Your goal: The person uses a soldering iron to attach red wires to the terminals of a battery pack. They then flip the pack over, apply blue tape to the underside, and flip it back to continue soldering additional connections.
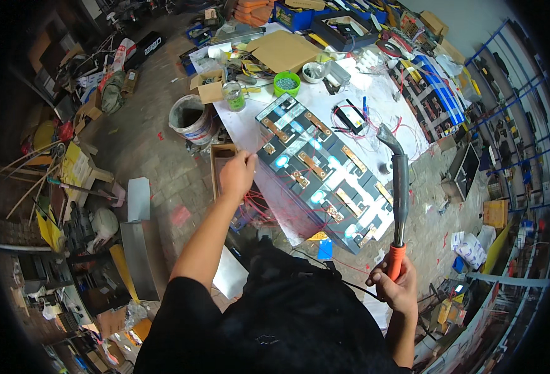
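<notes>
My right hand grips the orange handle of a large soldering iron, held upright with its bent tip near the right side of the battery pack. The battery pack is a long block of dark cells with copper bars across the tops, lying on a white table. My left hand is raised at the pack's left end, its fingers pinched on a thin strand or wire that is hard to make out. Thin red wires trail from the pack's near side.
A green bowl of small parts, a can, cardboard sheets and red and black wires lie on the table's far half. A grey bucket and an open carton stand on the floor to the left. Shelving lines the right wall.
</notes>
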A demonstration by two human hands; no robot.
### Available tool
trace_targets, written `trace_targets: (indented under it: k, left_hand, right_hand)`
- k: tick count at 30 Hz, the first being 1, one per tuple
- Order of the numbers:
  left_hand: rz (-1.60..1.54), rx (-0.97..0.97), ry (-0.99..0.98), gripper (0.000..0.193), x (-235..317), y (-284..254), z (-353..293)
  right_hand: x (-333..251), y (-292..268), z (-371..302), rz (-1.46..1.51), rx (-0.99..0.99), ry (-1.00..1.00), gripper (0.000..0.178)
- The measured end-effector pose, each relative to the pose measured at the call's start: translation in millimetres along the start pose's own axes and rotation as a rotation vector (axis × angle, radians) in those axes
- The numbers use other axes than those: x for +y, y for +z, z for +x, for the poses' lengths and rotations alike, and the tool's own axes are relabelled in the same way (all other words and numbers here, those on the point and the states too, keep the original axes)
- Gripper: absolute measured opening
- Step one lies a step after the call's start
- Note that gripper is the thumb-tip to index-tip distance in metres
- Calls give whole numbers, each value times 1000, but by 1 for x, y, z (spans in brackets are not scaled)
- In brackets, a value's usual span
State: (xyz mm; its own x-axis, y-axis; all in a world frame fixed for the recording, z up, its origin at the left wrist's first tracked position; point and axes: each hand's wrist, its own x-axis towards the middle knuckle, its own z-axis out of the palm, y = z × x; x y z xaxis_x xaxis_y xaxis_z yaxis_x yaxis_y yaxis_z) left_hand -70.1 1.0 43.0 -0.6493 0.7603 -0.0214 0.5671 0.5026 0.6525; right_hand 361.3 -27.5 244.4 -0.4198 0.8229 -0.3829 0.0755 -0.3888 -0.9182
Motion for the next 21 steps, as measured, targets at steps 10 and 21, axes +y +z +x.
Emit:
trace_targets:
  k: [10, 21]
  left_hand:
    - [-159, -131, 302, 23, 48, 57, -111]
    - [25, -44, 222, 27, 22, 39, -100]
  right_hand:
    - [-20, 43, 27, -47, -21, 64, 31]
    - [-19, 76, 57, -49, -220, 26, 27]
